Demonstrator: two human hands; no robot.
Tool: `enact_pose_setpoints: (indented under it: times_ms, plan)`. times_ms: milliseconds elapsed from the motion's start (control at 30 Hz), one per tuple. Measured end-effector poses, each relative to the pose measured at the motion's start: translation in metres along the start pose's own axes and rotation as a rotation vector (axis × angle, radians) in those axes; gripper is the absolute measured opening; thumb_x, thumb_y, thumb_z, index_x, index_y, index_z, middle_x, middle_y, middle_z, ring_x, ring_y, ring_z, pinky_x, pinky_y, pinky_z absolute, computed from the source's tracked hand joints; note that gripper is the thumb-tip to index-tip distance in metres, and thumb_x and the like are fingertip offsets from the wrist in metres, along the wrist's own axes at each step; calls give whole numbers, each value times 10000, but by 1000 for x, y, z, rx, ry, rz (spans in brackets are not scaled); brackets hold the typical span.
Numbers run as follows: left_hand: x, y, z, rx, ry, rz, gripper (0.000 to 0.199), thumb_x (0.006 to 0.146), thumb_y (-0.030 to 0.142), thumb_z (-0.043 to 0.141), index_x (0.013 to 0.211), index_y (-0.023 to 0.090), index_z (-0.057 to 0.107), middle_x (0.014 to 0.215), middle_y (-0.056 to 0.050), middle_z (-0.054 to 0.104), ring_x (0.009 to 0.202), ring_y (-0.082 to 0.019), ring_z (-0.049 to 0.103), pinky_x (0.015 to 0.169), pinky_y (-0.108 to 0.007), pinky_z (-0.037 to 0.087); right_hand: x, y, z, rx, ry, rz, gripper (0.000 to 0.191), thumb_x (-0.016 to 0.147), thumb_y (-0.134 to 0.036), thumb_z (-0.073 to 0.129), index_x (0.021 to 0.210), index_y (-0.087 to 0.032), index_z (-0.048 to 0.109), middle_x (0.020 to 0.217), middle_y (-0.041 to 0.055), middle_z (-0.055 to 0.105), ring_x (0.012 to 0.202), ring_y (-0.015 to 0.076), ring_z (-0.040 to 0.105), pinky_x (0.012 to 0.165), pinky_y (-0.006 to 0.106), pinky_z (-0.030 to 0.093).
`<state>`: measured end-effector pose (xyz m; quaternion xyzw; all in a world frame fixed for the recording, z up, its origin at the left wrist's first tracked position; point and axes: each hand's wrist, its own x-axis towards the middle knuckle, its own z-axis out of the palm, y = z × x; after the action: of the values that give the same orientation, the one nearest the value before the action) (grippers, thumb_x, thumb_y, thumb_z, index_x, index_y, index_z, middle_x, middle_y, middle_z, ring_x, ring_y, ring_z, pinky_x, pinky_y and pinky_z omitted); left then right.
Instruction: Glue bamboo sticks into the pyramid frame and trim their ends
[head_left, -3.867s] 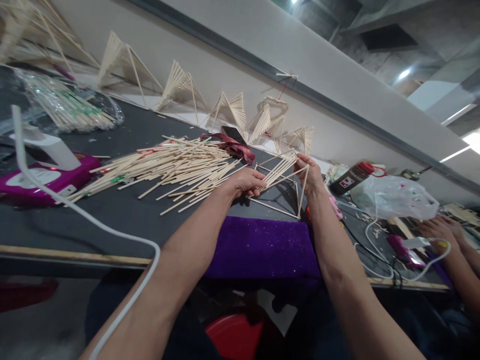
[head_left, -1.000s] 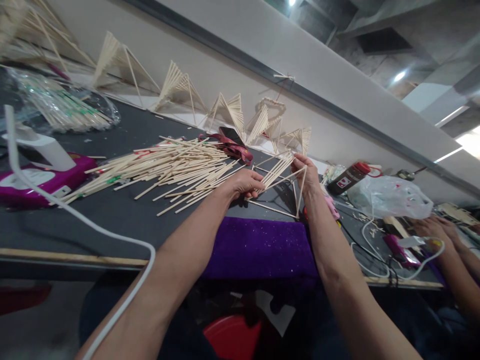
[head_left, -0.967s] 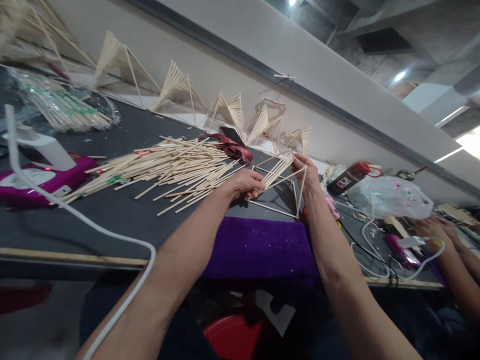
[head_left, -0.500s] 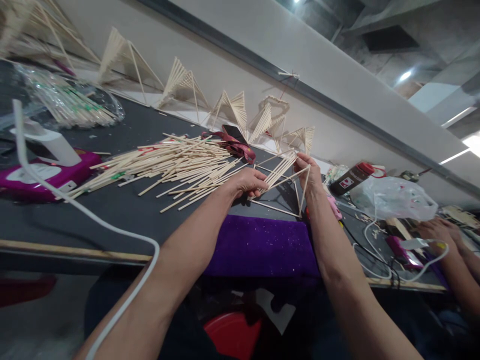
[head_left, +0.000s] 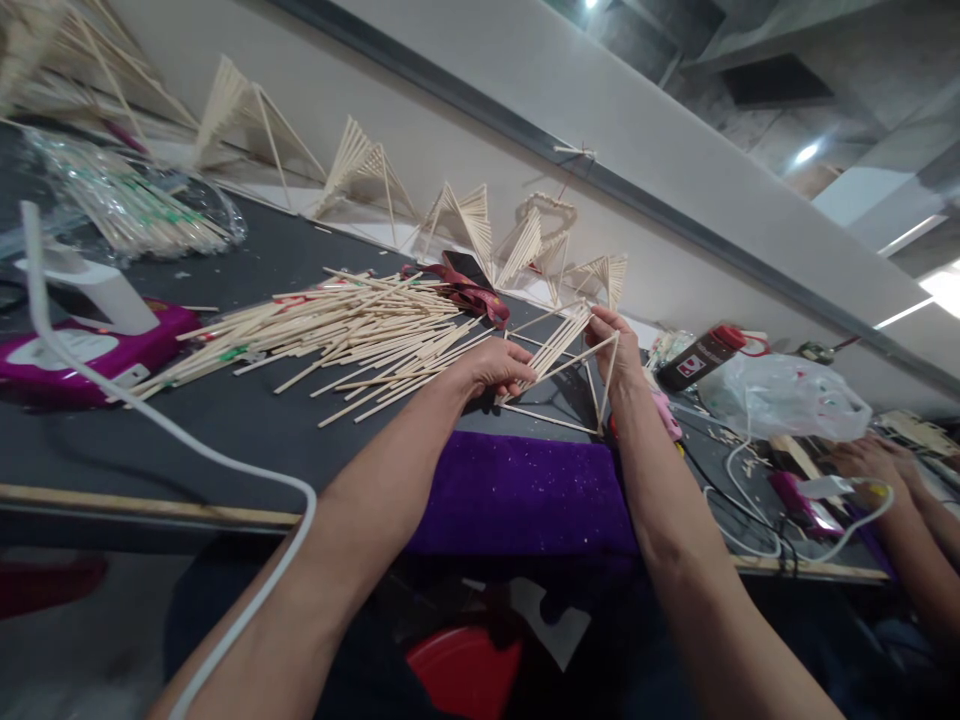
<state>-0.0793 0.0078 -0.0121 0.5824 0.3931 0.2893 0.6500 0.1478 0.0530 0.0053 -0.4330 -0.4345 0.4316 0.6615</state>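
Between my hands is a stick frame point(head_left: 556, 345), an open shape of thin pale wooden sticks with a row of parallel sticks across it. My left hand point(head_left: 501, 367) pinches the near left end of that row, fingers closed. Around the row's upper right end my right hand point(head_left: 616, 345) is closed too, its fingertips partly behind the sticks. The lower bars of the frame reach down toward the purple cloth point(head_left: 529, 495) on the table's near edge. A pile of loose wooden sticks point(head_left: 375, 320) lies just left of my left hand.
Several finished stick models point(head_left: 360, 170) line the wall. Left are bagged sticks point(head_left: 142, 205) and a magenta device point(head_left: 71, 350) with a white cable. Right are a dark bottle point(head_left: 701, 355), a plastic bag point(head_left: 787, 395) and another person's hands point(head_left: 870, 465). A red lanyard point(head_left: 474, 298) lies behind the pile.
Almost nothing differs. The whole view has shifted very slightly, while both hands keep the same hold on the stick frame.
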Motion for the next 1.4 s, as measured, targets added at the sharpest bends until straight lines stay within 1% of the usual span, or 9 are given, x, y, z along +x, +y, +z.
enact_pose_setpoints:
  times_ms: [167,300,367,500,700,900,1133,1267,1400]
  plan:
    - [0,0,1,7,35,-9,308,631,162,730,929,102,683,649,-12,646,427,-56,519,385,-178,331,-1,-1,2,-17,15,0,274,554,-184,789,806,-199,682,686,-29,698,580,106,613,569,240,510]
    - [2,-2,-1,10,3,8,242,644,174,718,877,115,692,624,-5,632,415,-55,517,377,-177,313,-1,-2,2,-30,15,17,287,553,-183,790,820,-193,684,674,-28,694,578,102,612,587,239,508]
    - [3,-2,-1,10,-13,18,218,650,180,713,857,118,691,627,-6,633,413,-54,517,373,-175,305,0,-2,2,-28,5,18,290,547,-180,790,818,-192,687,676,-29,697,583,100,613,578,231,500]
    - [2,-2,-1,14,7,16,222,639,173,716,852,119,684,632,-10,640,410,-54,512,374,-176,305,1,-2,0,-66,8,21,304,547,-197,793,833,-198,691,695,-33,701,588,98,613,521,213,457]
    - [0,0,0,23,-2,19,180,647,185,705,817,127,691,636,-16,642,416,-51,508,372,-172,297,3,-2,-2,-78,-37,9,301,555,-205,802,832,-195,684,712,-29,698,604,100,611,537,218,450]
    - [1,0,-1,15,-18,14,181,648,176,697,821,126,687,650,-21,651,405,-50,503,361,-174,289,5,0,-2,-88,-44,-9,280,561,-214,799,821,-198,697,710,-30,691,591,92,600,467,194,407]
    - [0,1,-1,14,-25,6,197,663,166,683,852,111,670,680,-25,655,397,-45,501,344,-166,283,5,0,-1,-58,-68,-19,288,522,-212,818,785,-201,700,676,-42,681,571,70,563,466,174,396]
    - [-2,2,-1,4,-9,11,238,641,168,707,869,111,670,645,-3,629,396,-48,502,352,-170,313,4,-1,0,-52,-52,7,315,494,-230,830,782,-201,704,669,-39,684,565,71,562,460,171,385]
    - [-3,3,0,4,-11,10,208,627,175,719,816,110,665,583,12,587,388,-53,497,339,-168,287,2,-2,2,-29,-48,25,325,487,-224,828,782,-186,695,659,-39,683,555,65,565,482,169,408]
